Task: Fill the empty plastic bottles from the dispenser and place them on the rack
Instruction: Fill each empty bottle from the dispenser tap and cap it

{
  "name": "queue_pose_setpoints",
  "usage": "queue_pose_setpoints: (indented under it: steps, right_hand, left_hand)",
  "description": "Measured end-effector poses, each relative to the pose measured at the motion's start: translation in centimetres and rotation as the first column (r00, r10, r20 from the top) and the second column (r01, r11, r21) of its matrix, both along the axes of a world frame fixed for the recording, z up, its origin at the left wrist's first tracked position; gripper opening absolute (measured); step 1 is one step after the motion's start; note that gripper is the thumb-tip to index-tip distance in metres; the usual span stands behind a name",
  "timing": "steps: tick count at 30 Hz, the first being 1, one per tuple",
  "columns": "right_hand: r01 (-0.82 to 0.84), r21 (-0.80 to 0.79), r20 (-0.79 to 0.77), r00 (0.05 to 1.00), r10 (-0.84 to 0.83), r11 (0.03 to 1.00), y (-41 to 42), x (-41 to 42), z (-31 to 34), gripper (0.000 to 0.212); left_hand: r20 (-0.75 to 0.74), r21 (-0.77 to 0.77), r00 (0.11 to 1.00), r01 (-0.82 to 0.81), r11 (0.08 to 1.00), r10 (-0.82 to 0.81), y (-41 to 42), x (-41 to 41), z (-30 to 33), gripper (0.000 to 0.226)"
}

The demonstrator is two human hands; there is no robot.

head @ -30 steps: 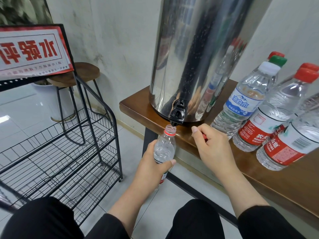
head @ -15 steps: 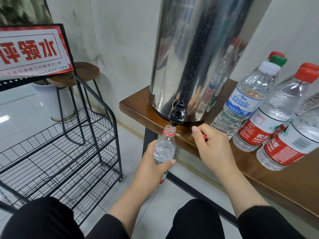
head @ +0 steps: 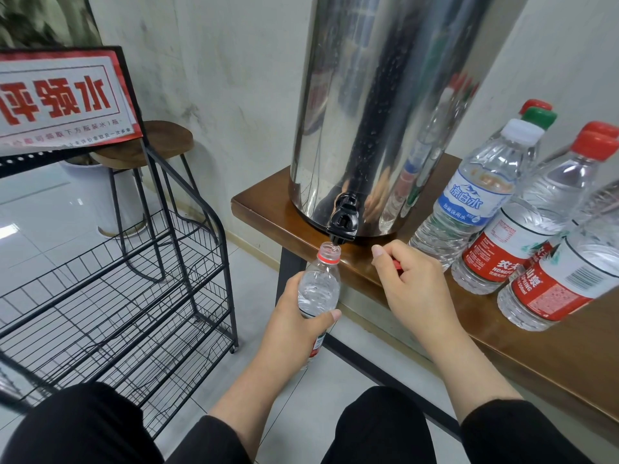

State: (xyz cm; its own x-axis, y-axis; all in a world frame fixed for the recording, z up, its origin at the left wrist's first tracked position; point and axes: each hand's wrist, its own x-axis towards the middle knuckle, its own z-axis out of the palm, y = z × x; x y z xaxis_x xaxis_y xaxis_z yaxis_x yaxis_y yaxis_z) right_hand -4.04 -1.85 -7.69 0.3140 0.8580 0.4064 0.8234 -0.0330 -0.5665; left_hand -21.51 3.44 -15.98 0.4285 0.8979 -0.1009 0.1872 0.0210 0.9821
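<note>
A tall steel dispenser (head: pixel 385 105) stands on the wooden table (head: pixel 552 346), its black tap (head: pixel 343 219) over the table's front edge. My left hand (head: pixel 294 326) grips a small uncapped plastic bottle (head: pixel 320 286) upright, with its open mouth right under the tap. My right hand (head: pixel 415 289) rests on the table edge beside the tap, fingers curled round a small red cap (head: pixel 397 264) that barely shows. The black wire rack (head: pixel 110 296) stands at the left with bare shelves.
Several capped bottles stand on the table at the right: one with a blue label (head: pixel 469 195), others with red labels (head: pixel 522 222). A red-and-white sign (head: pixel 60 98) tops the rack. A wooden stool (head: pixel 147 145) stands behind it by the wall. My dark-clad knees fill the bottom.
</note>
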Motion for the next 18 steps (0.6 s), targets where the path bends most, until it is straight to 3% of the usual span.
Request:
queue_pose_setpoints:
  steps: [18]
  right_hand:
    - [0.002,0.005,0.005,1.0,-0.002,1.0,-0.04,-0.05,0.05,0.029]
  left_hand:
    - [-0.003,0.005,1.0,-0.001,1.0,0.001,-0.15,-0.18,0.27,0.064]
